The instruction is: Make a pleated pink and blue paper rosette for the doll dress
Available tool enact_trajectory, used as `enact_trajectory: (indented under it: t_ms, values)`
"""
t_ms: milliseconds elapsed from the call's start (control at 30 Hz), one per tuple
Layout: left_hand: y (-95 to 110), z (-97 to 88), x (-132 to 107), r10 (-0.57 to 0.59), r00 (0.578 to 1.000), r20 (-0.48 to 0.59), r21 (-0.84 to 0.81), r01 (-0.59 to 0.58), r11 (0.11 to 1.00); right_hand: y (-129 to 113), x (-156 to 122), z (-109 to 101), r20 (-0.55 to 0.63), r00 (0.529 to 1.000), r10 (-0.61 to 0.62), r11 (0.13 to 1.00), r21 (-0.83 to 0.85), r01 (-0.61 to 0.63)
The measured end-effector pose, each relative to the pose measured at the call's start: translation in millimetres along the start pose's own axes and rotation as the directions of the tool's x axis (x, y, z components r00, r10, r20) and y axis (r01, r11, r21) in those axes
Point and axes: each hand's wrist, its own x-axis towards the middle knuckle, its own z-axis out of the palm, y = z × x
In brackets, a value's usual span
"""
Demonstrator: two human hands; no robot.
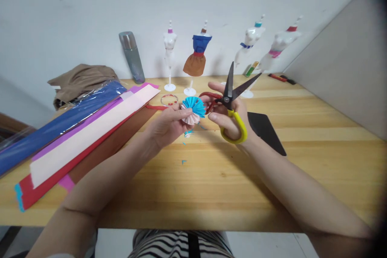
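Note:
My left hand (173, 123) pinches a round pleated paper rosette (194, 109), blue on its upper part and pale pink below. In my right hand (231, 117) is a pair of scissors (229, 100) with dark blades and one red and one yellow handle loop. The blades stand apart and point up and away, clear of the rosette. My right thumb passes through the yellow loop, and fingers are at the red one. Small blue and pale paper scraps (188, 134) lie on the table beneath my hands.
Rolled and folded crepe paper (96, 133) covers the left of the wooden table (193, 201). Several mini mannequins (198, 54) stand along the wall, one dressed. A flask (133, 58) stands behind, a tape ring (169, 100) nearer. A black flat object (267, 133) lies right.

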Motion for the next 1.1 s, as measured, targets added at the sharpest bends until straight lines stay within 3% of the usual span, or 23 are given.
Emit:
enact_trajectory:
  t_ms: [433, 767, 900, 1000, 1100]
  values:
    - [-6, -7.7, 2, -0.049, 0.998, -0.040, -0.048, 0.047, 0.998, -7, -4, 2, 0.033, 0.998, -0.048, 0.984, -0.170, 0.053]
    - [-12, -2.3, 0, 0.002, 0.998, -0.067, -0.078, -0.008, 0.997, -12, -9, 8, 0.066, 0.996, -0.058, 0.962, -0.264, 0.073]
    - [-14, 1.0, -1, 0.006, 0.998, -0.070, -0.131, -0.015, 0.991, -2, -9, 8, 0.033, 0.984, -0.175, 0.946, -0.271, 0.177]
    - [-16, 1.0, -1, 0.010, 0.998, -0.062, -0.163, -0.020, 0.986, 13, -8, 6, 0.030, 0.942, -0.334, 0.905, -0.268, 0.329]
    - [-18, -0.3, -1, -0.002, 0.997, -0.081, -0.176, -0.012, 0.984, 20, -8, 6, 0.004, 0.912, -0.411, 0.874, -0.283, 0.395]
